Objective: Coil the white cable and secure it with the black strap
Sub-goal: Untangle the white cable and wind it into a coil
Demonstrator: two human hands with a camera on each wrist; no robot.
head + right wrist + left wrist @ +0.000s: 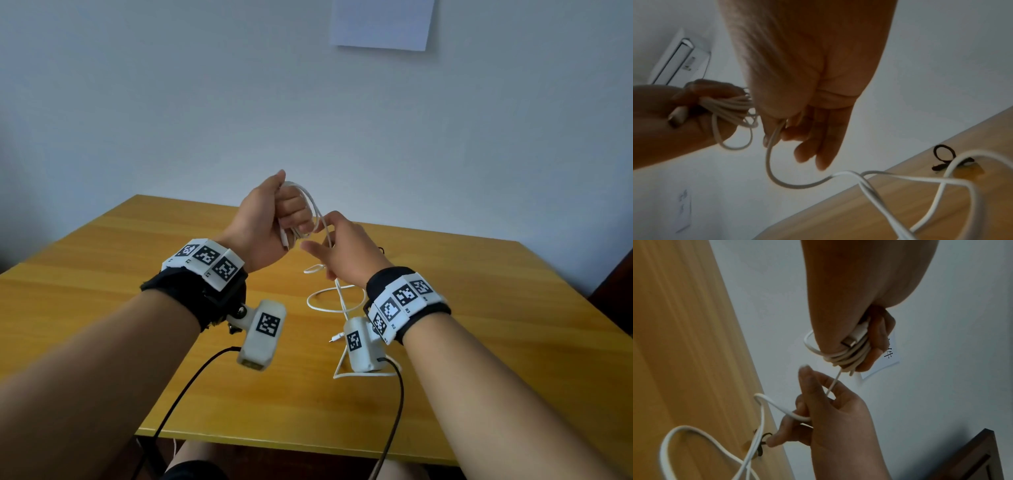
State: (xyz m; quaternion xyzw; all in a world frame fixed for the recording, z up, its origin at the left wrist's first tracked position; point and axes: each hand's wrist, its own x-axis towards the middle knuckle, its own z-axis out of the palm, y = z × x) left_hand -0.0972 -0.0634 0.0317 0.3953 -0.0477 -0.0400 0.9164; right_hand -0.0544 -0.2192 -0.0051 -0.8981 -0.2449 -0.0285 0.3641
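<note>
My left hand (270, 219) is raised above the wooden table (137, 308) and grips several loops of the white cable (310, 202) in its fist. In the left wrist view one plug (854, 337) lies against the coil (846, 356) in that palm. My right hand (346, 250) is just right of and below it. It pinches the cable's running length (774, 131) between thumb and index finger, the other fingers loosely extended. The rest of the cable (335, 298) trails in loose loops on the table, with its free plug (337, 337) near my right wrist. The black strap (943, 155) lies on the table beyond the right hand.
A sheet of paper (382, 22) is fixed to the pale wall behind the table. Dark furniture (616, 284) stands at the table's right side. Black leads (185, 387) hang from both wrist cameras over the near table edge.
</note>
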